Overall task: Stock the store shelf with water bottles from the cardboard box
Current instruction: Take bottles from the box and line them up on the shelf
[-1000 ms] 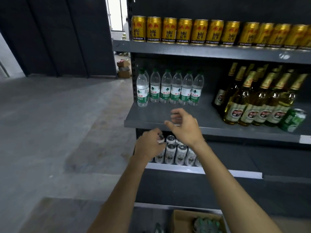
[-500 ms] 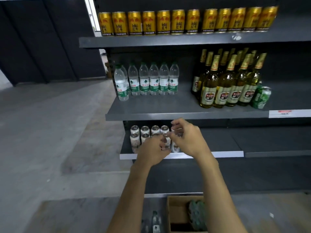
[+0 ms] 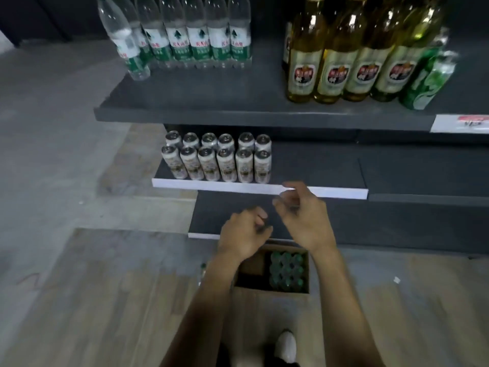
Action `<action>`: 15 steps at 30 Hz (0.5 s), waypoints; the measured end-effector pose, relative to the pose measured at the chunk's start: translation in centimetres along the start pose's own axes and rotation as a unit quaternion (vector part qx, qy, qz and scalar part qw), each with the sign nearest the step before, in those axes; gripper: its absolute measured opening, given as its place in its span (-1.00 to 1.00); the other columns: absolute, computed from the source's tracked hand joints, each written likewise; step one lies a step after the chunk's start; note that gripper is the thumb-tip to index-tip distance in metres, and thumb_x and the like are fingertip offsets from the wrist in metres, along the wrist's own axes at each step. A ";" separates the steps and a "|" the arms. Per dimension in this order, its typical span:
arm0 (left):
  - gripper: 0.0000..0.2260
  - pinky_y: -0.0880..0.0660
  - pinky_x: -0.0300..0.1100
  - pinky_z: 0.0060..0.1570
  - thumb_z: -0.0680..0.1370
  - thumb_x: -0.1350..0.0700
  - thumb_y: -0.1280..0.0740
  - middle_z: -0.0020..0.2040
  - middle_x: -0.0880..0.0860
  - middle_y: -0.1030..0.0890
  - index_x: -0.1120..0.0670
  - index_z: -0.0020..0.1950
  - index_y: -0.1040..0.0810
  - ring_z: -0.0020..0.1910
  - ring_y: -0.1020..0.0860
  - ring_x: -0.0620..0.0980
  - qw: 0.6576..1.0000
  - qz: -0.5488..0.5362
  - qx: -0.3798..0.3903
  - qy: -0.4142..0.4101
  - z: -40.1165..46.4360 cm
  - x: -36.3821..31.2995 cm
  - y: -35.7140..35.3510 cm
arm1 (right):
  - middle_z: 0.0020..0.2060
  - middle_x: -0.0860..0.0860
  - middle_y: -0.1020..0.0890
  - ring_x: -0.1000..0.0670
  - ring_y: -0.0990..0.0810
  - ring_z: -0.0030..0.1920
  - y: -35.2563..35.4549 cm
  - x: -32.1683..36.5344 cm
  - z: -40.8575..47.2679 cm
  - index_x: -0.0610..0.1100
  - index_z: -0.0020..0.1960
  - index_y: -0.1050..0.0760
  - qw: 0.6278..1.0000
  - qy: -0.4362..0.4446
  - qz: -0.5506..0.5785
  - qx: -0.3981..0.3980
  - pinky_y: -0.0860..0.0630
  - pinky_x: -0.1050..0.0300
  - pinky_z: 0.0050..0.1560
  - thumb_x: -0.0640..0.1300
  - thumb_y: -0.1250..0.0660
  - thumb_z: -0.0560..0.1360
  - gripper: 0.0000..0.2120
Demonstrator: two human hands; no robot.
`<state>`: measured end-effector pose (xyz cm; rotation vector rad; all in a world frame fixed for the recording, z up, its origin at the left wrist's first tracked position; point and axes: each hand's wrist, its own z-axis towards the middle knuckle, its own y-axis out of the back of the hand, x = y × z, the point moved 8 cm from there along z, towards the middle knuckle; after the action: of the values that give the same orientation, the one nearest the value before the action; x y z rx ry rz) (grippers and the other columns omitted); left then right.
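Nearest the camera, a white shoe (image 3: pixel 285 347) stands on the wood-look floor (image 3: pixel 92 300). Just beyond it the cardboard box (image 3: pixel 251 266) sits open on the floor against the foot of the shelving. Its right half holds a tight block of green-capped water bottles (image 3: pixel 286 271); its left half looks dark and empty.

Both forearms reach out over the box. The left hand (image 3: pixel 244 237) hangs above its far left corner with fingers loosely curled and nothing in them. The right hand (image 3: pixel 304 218), a little higher and farther, has its fingers bent and slightly spread, also empty, though motion blur softens the fingertips.

Past the hands comes the low shelf (image 3: pixel 317 193) with its white front edge, carrying two rows of pale cans (image 3: pixel 217 157) at its left end. Above it, the dark middle shelf (image 3: pixel 211 115) bears the stocked water bottles (image 3: pixel 185 38) at its back left: a short row with green labels, and one more bottle standing forward at the left end. To the right stand amber glass bottles (image 3: pixel 344 54) and a green can (image 3: pixel 428 78).

As I judge it, the job is well begun but not finished. Several bottles are shelved, many remain in the box, and broad bare shelf lies in front of the stocked row. The empty hands suggest another pick from the box comes next.
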<state>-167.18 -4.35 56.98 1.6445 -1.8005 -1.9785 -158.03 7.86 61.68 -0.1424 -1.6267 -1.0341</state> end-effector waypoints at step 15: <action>-0.69 -0.56 -0.03 0.00 0.51 0.00 -0.37 0.06 -0.02 -0.67 -0.02 0.24 -0.53 0.07 -0.63 0.04 0.994 0.019 0.053 0.099 5.5 14.3 -21.5 | 0.02 0.09 -0.65 0.10 -0.63 0.02 -8.6 -25.7 -2.0 -0.05 0.26 -0.46 0.988 -0.146 -0.031 0.031 -0.58 0.23 0.00 -0.07 -0.40 0.52 -0.66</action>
<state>-164.41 -1.61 30.91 1.7501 -1.8765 -1.6648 -152.70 12.00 35.30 -0.2109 -1.9374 -1.0453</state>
